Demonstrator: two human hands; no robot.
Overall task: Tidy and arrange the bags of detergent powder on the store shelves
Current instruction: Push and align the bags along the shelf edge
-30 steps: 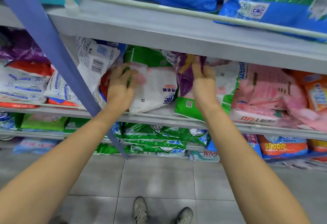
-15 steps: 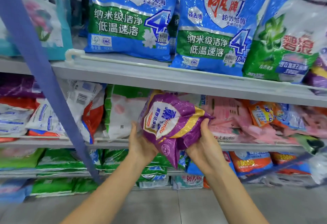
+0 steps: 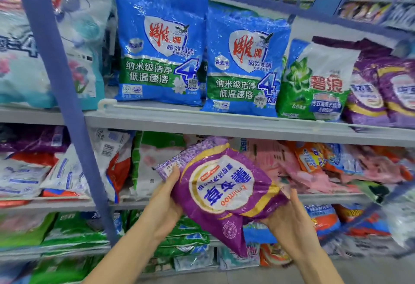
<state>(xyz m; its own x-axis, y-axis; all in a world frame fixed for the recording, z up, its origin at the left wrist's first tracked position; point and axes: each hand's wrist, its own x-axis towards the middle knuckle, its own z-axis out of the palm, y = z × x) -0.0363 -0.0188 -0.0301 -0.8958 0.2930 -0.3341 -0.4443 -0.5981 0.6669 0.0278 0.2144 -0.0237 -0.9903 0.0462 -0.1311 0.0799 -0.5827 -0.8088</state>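
A purple detergent bag (image 3: 222, 189) with a white and yellow oval label hangs upside down in front of the middle shelf, held between both hands. My left hand (image 3: 165, 203) grips its left edge, thumb on the front. My right hand (image 3: 289, 218) cups its lower right corner from below. On the upper shelf (image 3: 202, 121) stand two blue bags (image 3: 161, 43), a green and white bag (image 3: 314, 81) and purple bags (image 3: 379, 90) of the same kind at the far right.
A blue slanted shelf post (image 3: 67, 108) crosses the left side. The middle shelf holds jumbled pink bags (image 3: 287, 164), orange, white and green ones. Green bags (image 3: 74, 232) lie stacked on the lower shelf. A white rail (image 3: 157, 106) edges the upper shelf.
Both hands pulled the purple bag out of the middle shelf and lifted it clear. My view has risen from the floor and lower shelves to the upper shelf.
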